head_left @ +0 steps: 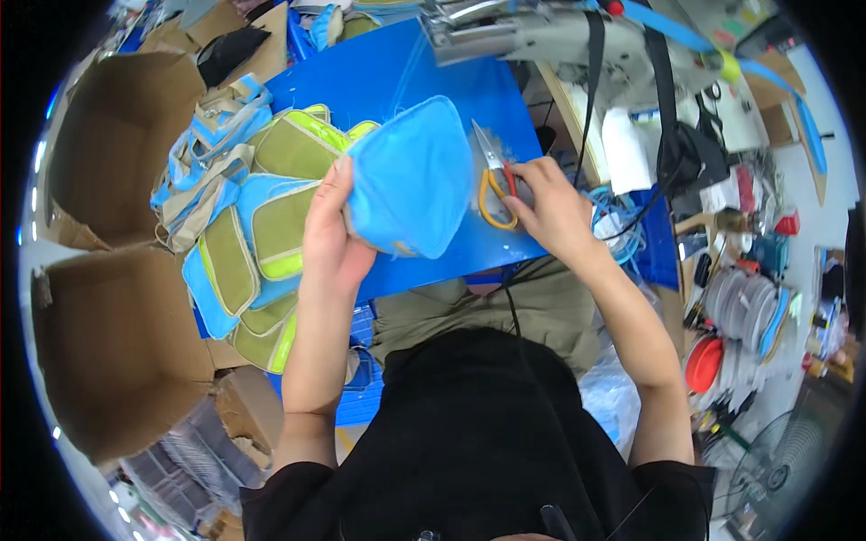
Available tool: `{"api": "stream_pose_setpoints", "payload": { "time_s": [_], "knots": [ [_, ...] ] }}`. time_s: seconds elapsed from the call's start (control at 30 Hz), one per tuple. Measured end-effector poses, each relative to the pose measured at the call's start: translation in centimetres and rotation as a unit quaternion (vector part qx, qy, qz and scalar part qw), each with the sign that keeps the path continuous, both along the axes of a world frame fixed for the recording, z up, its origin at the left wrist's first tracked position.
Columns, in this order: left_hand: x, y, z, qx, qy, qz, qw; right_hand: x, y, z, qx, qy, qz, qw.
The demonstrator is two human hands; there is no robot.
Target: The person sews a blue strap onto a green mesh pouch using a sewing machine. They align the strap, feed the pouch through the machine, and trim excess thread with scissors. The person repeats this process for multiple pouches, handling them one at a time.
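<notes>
Left of the smooth blue table (pixel 487 90) stand two open brown cardboard boxes (pixel 122 149). Above the table, the left hand (pixel 336 225) grasps a rounded bright-blue fabric piece (pixel 410 180); olive-mesh, lime-trimmed pouches (pixel 280 225) lie on its left side. The right hand (pixel 552 203) is at orange-and-red-handled metal scissors (pixel 494 165); whether gripped, I cannot tell.

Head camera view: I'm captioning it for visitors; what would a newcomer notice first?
Probably the bright blue fabric piece in the left hand, near the centre. Just right of it, the right hand is at the handles of scissors. To the left lie heaped olive-and-lime pieces.
</notes>
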State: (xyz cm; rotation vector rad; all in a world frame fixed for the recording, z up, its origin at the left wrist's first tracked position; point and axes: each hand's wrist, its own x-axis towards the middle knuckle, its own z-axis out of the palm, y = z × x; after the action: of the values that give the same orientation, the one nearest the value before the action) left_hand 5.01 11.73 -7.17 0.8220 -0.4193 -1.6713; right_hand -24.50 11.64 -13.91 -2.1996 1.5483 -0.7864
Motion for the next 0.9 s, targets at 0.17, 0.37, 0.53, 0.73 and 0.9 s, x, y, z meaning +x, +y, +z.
{"api": "stream_pose_setpoints", "payload": {
  "time_s": [0.17, 0.37, 0.53, 0.73, 0.9],
  "knots": [
    [2.6, -0.1, -0.2, 0.025, 0.173, -0.054, 0.983, -0.1, -0.7, -4.6, 0.119, 0.054, -0.015, 0.991],
    [2.3, 0.2, 0.7, 0.007, 0.138, -0.075, 0.988, -2.6, -1.1, -4.7, 0.362, -0.235, -0.027, 0.902],
    [-1.3, 0.4, 3.0, -0.041, -0.057, 0.000, 0.998, -1.6, 1.8, 3.2, 0.247, -0.292, 0.007, 0.924],
    [-2.9, 0.6, 1.7, -0.130, -0.189, 0.037, 0.973, 2.3, -0.2, 8.6, 0.198, -0.230, 0.090, 0.948],
    [-3.7, 2.7, 0.9, -0.167, -0.471, -0.053, 0.865, 1.8, -1.2, 6.1, 0.286, -0.168, 0.015, 0.943]
  ]
}}
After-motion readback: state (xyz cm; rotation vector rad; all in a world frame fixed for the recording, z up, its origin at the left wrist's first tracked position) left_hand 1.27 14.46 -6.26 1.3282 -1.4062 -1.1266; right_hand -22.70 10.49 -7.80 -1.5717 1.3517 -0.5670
